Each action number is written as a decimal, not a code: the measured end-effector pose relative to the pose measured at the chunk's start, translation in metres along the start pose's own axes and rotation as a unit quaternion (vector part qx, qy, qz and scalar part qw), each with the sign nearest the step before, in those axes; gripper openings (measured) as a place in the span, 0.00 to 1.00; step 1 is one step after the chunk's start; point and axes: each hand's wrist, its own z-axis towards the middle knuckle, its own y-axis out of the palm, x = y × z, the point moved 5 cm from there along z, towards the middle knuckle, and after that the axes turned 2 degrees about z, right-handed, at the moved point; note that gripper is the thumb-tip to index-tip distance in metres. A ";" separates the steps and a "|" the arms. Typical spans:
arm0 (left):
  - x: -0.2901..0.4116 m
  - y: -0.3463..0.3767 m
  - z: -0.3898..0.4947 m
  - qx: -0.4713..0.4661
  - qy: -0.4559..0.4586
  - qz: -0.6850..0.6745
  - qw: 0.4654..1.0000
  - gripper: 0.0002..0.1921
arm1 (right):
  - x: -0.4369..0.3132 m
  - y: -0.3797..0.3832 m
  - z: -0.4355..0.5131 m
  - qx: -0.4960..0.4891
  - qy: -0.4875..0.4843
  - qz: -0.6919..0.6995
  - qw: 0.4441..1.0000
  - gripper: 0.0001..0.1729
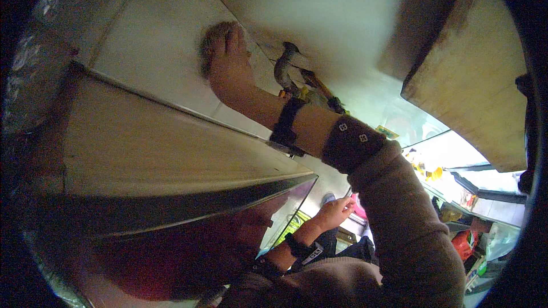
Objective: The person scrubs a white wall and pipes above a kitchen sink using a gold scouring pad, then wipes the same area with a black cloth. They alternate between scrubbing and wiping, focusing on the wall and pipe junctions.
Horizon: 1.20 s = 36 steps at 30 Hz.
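Note:
My right hand (231,60) is pressed to a pale tiled wall (158,42), its fingers over a dark brownish pad or cloth (209,47); blur hides its exact kind. Right of that hand, a curved grey pipe (282,66) comes from the wall, with yellow and orange fittings partly behind my forearm. A rod-like thing with an orange-brown part (321,85) lies beside the pipe. My left hand (336,214) hangs low near my body, fingers loosely bent and apart, holding nothing visible. Both wrists wear dark bands.
A large pale panel with a metal edge (184,145) juts in from the left, over a dark red surface (184,252). A stained board (475,77) is at upper right. Below are a green basket (295,224), a pink object (358,206) and a red bag (464,243).

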 end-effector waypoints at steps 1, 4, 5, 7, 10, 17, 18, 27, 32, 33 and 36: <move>0.001 -0.004 0.000 0.002 -0.025 -0.005 1.000 0.12 | 0.007 0.002 -0.006 -0.006 -0.012 -0.020 1.000 0.36; 0.003 -0.005 0.002 -0.044 -0.049 0.011 0.998 0.12 | 0.033 0.008 -0.020 -0.034 -0.007 -0.046 0.998 0.34; 0.003 -0.004 0.003 -0.050 -0.053 0.018 0.997 0.12 | 0.039 0.010 -0.019 -0.056 0.008 -0.024 0.998 0.33; 0.003 -0.004 0.005 -0.041 -0.036 0.020 0.998 0.13 | 0.039 0.002 -0.015 -0.057 0.009 -0.008 0.998 0.31; -0.001 -0.001 0.009 0.001 0.003 -0.036 0.999 0.13 | 0.018 -0.032 -0.004 0.003 -0.095 -0.037 0.995 0.27; -0.022 0.007 0.013 0.020 -0.020 -0.061 0.998 0.13 | -0.008 -0.093 0.061 -0.020 -0.455 -0.211 0.865 0.20; -0.021 0.007 0.013 0.024 -0.007 -0.055 0.998 0.13 | -0.010 -0.095 0.063 0.002 -0.511 -0.224 0.830 0.20; -0.017 -0.002 0.013 0.015 -0.022 -0.068 0.997 0.15 | 0.066 -0.048 0.042 -0.306 -0.500 -0.504 0.634 0.06; -0.013 -0.006 0.012 0.028 -0.027 -0.058 0.998 0.15 | 0.064 -0.053 0.045 -0.333 -0.438 -0.361 0.753 0.07; -0.012 -0.007 0.012 0.028 -0.026 -0.051 0.998 0.15 | 0.066 -0.053 0.049 -0.344 -0.407 -0.376 0.758 0.07; -0.010 -0.007 0.013 0.036 -0.017 -0.034 0.999 0.14 | 0.067 -0.048 0.051 -0.369 -0.420 -0.385 0.734 0.09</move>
